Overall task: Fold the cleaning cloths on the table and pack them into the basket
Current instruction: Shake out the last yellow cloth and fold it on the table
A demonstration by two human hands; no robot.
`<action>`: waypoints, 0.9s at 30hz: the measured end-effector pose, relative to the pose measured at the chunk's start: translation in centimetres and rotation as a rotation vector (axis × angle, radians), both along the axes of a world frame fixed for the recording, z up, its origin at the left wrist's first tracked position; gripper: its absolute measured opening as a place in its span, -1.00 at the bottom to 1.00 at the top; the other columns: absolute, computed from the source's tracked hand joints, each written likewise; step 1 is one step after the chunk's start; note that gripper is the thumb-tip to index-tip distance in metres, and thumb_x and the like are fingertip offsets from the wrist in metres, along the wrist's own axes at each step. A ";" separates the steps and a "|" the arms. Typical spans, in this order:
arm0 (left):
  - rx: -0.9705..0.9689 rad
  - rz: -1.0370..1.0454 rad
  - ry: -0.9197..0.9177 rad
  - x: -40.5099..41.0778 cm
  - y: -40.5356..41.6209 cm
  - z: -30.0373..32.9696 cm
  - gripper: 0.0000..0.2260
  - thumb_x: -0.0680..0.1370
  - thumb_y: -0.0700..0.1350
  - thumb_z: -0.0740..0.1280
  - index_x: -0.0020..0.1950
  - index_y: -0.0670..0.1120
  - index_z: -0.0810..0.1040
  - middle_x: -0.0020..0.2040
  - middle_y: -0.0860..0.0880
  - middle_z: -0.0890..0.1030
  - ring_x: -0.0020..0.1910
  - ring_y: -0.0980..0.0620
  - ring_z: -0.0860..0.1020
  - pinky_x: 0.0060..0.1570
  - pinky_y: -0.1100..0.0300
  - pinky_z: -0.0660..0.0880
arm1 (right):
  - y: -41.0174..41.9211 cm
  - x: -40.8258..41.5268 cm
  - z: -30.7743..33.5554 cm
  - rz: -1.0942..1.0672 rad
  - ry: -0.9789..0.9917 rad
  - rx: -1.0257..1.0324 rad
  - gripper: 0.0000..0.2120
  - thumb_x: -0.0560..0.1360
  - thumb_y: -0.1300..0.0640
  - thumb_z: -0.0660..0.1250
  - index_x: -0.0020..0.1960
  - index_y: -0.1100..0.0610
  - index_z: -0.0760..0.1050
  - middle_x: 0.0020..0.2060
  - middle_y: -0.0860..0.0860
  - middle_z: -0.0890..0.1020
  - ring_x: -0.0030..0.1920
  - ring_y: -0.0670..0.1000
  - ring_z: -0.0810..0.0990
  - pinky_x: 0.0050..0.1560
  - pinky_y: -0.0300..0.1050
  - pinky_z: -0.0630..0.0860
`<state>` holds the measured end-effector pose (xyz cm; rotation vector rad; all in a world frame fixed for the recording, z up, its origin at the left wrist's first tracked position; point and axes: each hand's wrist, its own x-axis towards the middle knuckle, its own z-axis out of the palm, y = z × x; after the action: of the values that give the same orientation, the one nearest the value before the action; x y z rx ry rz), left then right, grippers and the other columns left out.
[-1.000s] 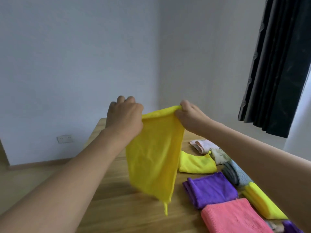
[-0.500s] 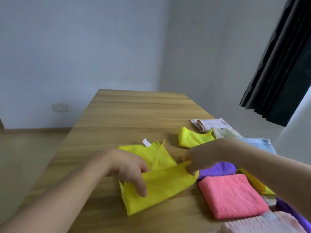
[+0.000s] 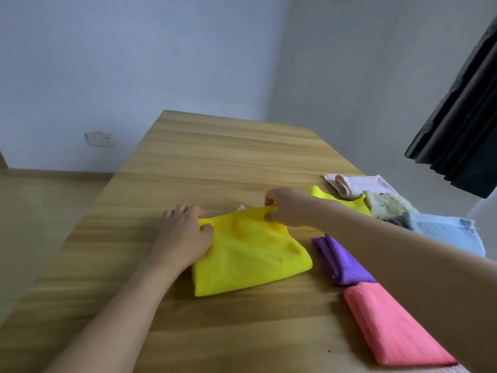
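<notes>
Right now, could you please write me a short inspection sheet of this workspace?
Surface: wooden table, far half bare.
Job's things: yellow cloth lies folded in front of the person; no basket in view.
Clutter: along the right edge, purple cloth, pink cloth, light blue cloth, second yellow cloth, patterned cloth, pale pink cloth.
Grippers: left hand pinches the cloth's left far corner; right hand pinches its right far corner with the fingers.
Cables: nothing seen.
Surroundings: wall socket, dark curtain.
</notes>
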<state>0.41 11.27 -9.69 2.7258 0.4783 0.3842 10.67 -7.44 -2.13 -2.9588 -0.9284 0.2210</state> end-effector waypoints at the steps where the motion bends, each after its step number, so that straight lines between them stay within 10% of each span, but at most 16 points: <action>1: 0.005 0.002 -0.054 0.2 -0.1 -0.5 -0.74 0.55 0.02 0.22 0.20 -0.01 0.47 0.24 -0.08 0.49 0.24 -0.16 0.38 0.21 0.03 0.28 | 0.2 0.6 -0.8 -0.008 0.004 -0.008 -0.75 0.49 0.12 0.31 0.16 0.10 0.49 0.08 0.03 0.52 0.11 0.07 0.48 -0.06 -0.17 0.36; 8: -0.020 -0.051 -0.158 1.6 0.0 -2.2 -0.83 0.57 -0.06 0.18 0.14 0.03 0.44 0.18 0.00 0.52 0.18 -0.10 0.37 0.15 0.02 0.27 | 1.1 2.7 -3.0 -0.054 0.206 -0.033 -0.55 0.47 0.15 0.25 0.35 -0.02 0.33 0.11 -0.02 0.46 0.06 0.04 0.48 -0.02 -0.11 0.43; 16: 0.014 -0.032 0.166 1.4 -0.3 0.2 -0.71 0.51 0.05 0.17 0.11 -0.08 0.50 0.20 -0.13 0.52 0.17 -0.18 0.47 0.03 0.06 0.40 | 1.0 2.5 -3.5 -0.052 0.101 -0.028 -0.71 0.53 0.17 0.16 0.25 0.12 0.39 0.17 0.11 0.48 0.10 0.09 0.44 0.01 -0.11 0.36; 22: -0.431 -0.248 0.457 0.8 -0.8 3.8 -0.79 0.54 -0.21 0.09 0.16 -0.03 0.26 -0.29 -0.15 0.53 -0.52 0.00 0.49 -0.53 0.24 0.36 | -0.1 -2.7 -3.3 0.070 -0.398 0.094 -0.73 0.46 0.14 0.26 0.15 0.05 0.38 0.11 0.05 0.40 0.15 0.15 0.40 0.13 0.00 0.36; 27: -0.681 -0.471 0.479 -0.3 0.7 5.0 -0.79 0.62 -0.21 0.12 0.14 0.07 0.41 -0.32 -0.11 0.46 -0.56 0.03 0.48 -0.56 0.26 0.38 | -1.9 -10.9 -3.5 0.162 -0.043 0.145 -0.65 0.49 -0.25 0.17 -0.03 0.04 0.42 -0.07 -0.02 0.49 -0.03 0.02 0.45 0.04 -0.08 0.40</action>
<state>0.09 11.96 -4.66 2.1310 0.0397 -0.4820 -0.27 -9.35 -5.66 -2.7696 -1.1385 0.0900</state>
